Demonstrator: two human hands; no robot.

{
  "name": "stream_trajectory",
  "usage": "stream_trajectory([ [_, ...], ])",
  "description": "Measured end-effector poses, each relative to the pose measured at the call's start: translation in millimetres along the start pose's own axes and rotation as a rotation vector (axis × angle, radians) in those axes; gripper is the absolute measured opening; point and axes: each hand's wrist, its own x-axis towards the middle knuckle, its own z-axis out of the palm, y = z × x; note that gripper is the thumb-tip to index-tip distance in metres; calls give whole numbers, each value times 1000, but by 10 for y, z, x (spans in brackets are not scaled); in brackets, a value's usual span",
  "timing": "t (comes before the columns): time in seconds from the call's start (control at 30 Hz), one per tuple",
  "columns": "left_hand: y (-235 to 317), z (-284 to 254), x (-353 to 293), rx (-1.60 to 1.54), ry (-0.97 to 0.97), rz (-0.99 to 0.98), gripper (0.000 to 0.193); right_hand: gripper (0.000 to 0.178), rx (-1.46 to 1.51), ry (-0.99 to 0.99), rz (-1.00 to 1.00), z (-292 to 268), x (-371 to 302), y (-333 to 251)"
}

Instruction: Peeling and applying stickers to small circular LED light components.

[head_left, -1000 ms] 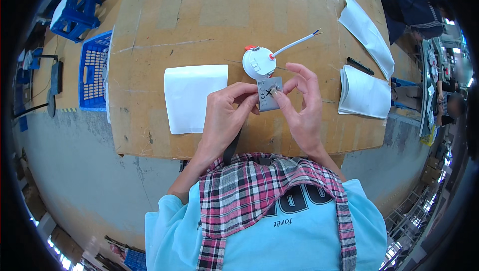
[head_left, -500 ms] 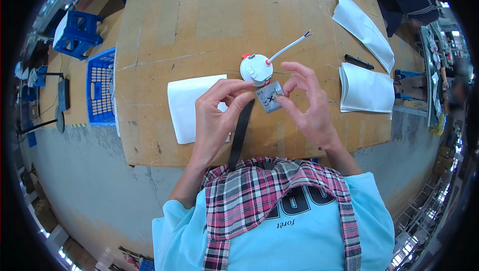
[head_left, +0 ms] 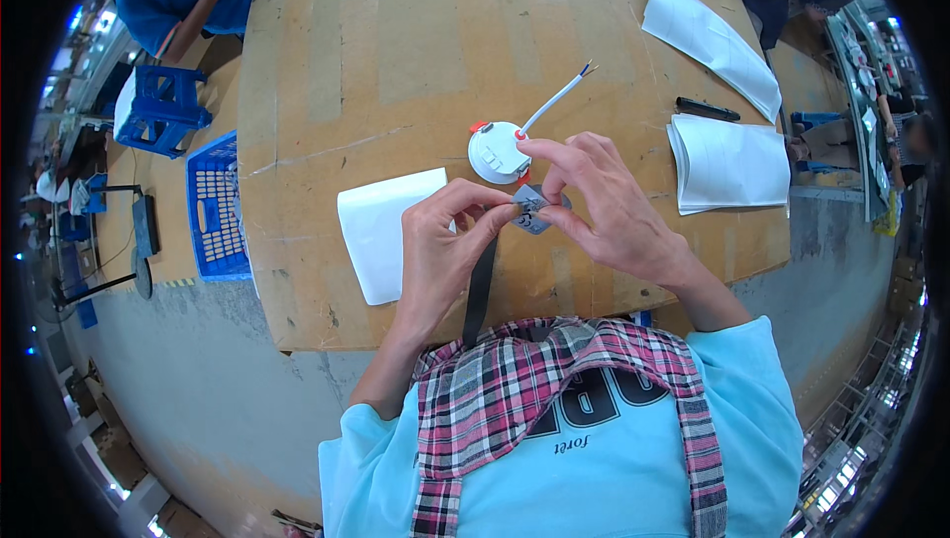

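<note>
A small silver-grey label [head_left: 530, 216] with dark print is held up between my two hands, and it bends a little. My left hand [head_left: 440, 246] pinches its left edge with thumb and forefinger. On the opposite edge, the thumb and a finger of my right hand [head_left: 623, 209] are closed, while its forefinger reaches out toward the lamp. Just beyond the label a round white downlight [head_left: 493, 154] with red-orange clips rests on the table. From it a white cable [head_left: 554, 105] with bare wire ends points away to the right.
A folded white sheet [head_left: 371, 241] lies left of my left hand. To the right are stacked papers [head_left: 727, 167], a black marker [head_left: 708, 108] and a long sheet [head_left: 708, 43]. A blue basket [head_left: 220, 231] and blue stool [head_left: 163, 107] stand left; a person's arm [head_left: 208, 8] shows beyond.
The label has tilted and curved, and my right fingers cover more of it. My right forefinger now stretches toward the downlight. The whole view has shifted slightly.
</note>
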Motion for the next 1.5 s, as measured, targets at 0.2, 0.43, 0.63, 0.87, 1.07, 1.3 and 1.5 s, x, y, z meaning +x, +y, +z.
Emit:
stream_trajectory([
  [0.2,28,5,41,-27,-3,7,14,61,-40,-63,-37,-59,38,15],
  [0.43,35,-10,33,-1,-30,76,14,59,-88,-65,-87,-51,10,41],
  [0.63,47,-3,8,-3,-8,75,12,59,-113,-54,-94,-42,16,32],
  [0.87,65,-12,50,22,52,141,7,59,-113,64,-42,-124,80,-23],
  [1.07,-125,-252,142,-500,218,-167,13,38,131,587,213,-200,74,161],
  [1.3,-265,-256,705,-889,97,-368,15,29,207,436,494,333,-38,551],
  [1.5,-365,-88,1129,-985,107,-441,14,25,253,398,430,621,180,650],
])
